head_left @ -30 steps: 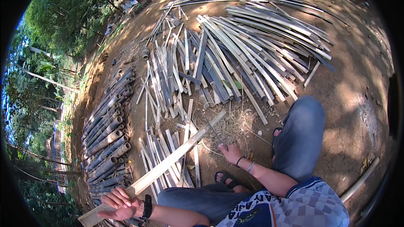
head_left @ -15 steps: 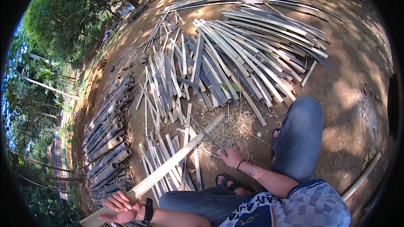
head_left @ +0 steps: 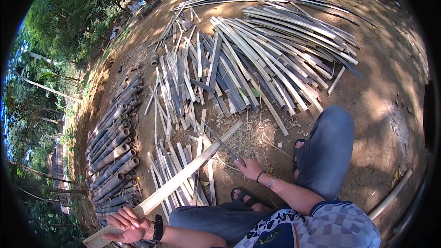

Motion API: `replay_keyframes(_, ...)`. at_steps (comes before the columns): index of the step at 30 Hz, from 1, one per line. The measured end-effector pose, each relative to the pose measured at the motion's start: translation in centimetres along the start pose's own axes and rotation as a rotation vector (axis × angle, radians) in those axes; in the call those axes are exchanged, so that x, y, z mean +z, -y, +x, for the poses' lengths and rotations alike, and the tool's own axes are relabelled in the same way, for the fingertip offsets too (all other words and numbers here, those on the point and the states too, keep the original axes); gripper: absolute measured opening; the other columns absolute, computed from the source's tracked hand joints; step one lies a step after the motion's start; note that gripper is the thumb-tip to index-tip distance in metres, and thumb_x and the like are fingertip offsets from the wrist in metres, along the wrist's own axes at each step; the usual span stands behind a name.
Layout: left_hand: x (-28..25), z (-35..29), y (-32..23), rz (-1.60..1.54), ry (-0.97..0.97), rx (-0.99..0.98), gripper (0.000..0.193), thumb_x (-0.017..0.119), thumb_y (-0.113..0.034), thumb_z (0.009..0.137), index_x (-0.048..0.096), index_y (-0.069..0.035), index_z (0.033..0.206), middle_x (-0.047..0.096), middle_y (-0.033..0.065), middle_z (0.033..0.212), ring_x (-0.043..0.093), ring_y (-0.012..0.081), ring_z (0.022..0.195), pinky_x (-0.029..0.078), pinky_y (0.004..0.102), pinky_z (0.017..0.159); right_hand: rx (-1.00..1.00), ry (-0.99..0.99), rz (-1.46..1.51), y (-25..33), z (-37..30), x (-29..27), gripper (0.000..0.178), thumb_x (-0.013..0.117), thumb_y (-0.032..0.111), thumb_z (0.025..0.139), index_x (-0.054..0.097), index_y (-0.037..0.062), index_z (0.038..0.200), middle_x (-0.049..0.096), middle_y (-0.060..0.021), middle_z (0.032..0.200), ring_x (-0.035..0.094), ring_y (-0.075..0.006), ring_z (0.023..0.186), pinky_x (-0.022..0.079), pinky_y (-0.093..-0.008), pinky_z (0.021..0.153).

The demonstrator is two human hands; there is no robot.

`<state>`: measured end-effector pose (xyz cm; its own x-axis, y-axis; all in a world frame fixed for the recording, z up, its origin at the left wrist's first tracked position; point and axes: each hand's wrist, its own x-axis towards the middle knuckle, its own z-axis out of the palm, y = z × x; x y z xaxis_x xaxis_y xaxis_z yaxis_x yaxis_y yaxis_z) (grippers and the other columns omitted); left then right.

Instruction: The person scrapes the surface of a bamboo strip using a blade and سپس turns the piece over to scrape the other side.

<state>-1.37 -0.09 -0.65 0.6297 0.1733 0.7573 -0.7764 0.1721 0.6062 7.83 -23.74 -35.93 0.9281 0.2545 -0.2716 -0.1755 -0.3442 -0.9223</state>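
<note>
From my remote station I observe an open-air bamboo-working yard on bare, sun-dappled earth (head_left: 376, 87). I base this on the hand-held blade (head_left: 225, 147) crossing a pale strip (head_left: 181, 174), the heaps of split lengths (head_left: 275, 50), the stacked hollow poles (head_left: 115, 149) and the scattered shavings (head_left: 255, 133). I note dense green trees (head_left: 64, 23) bordering the left side.

Long pale bamboo strip (head_left: 183, 177), slanting; slim dark knife (head_left: 228, 150) crossing near far end.
</note>
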Motion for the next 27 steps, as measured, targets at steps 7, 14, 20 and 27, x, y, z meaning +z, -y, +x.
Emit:
replay_keyframes(7, -0.3, 0.1, 0.0, 0.040, -0.318, 0.021, 0.055, 0.038, -0.055, 0.096, 0.039, -0.007, 0.068, 0.035, 0.0047, 0.050, 0.034, 0.0131, 0.039, 0.028, 0.0245, 0.040, -0.103, 0.052, 0.045, 0.5, -1.3, 1.3, 0.051, 0.051, 0.047, 0.092, 0.057, -0.0010, 0.075, 0.056, -0.0214, 0.063, 0.058, -0.0394, 0.064, 0.043, -0.0450, 0.059)
replay_keyframes(14, -0.4, -0.2, -0.3, 0.113, -0.401, 0.050, 0.056, 0.038, -0.055, 0.096, 0.043, -0.006, 0.070, 0.035, 0.0052, 0.050, 0.034, 0.0138, 0.040, 0.027, 0.0248, 0.040, 0.013, 0.014, 0.064, 0.0, 0.1, 1.3, 0.056, 0.049, 0.050, 0.092, 0.056, -0.0018, 0.074, 0.058, -0.0215, 0.062, 0.057, -0.0356, 0.060, 0.044, -0.0442, 0.059)
replay_keyframes(20, -0.9, 0.0, 0.7, 0.119, -0.470, 0.039, 0.055, 0.040, -0.053, 0.097, 0.046, -0.006, 0.070, 0.035, 0.0043, 0.050, 0.033, 0.0136, 0.040, 0.026, 0.0250, 0.040, 0.101, -0.014, 0.169, -3.3, 1.8, 1.6, 0.056, 0.050, 0.050, 0.092, 0.057, -0.0024, 0.073, 0.057, -0.0214, 0.062, 0.055, -0.0353, 0.059, 0.044, -0.0437, 0.059)
replay_keyframes(27, -1.0, -0.3, -0.2, 0.210, -0.595, 0.065, 0.052, 0.041, -0.051, 0.096, 0.046, -0.008, 0.068, 0.033, 0.0017, 0.049, 0.032, 0.0117, 0.040, 0.024, 0.0241, 0.040, -0.100, 0.165, 0.087, 0.8, -0.3, 1.3, 0.061, 0.050, 0.055, 0.090, 0.061, -0.0033, 0.077, 0.059, -0.0234, 0.065, 0.061, -0.0395, 0.067, 0.045, -0.0463, 0.062)
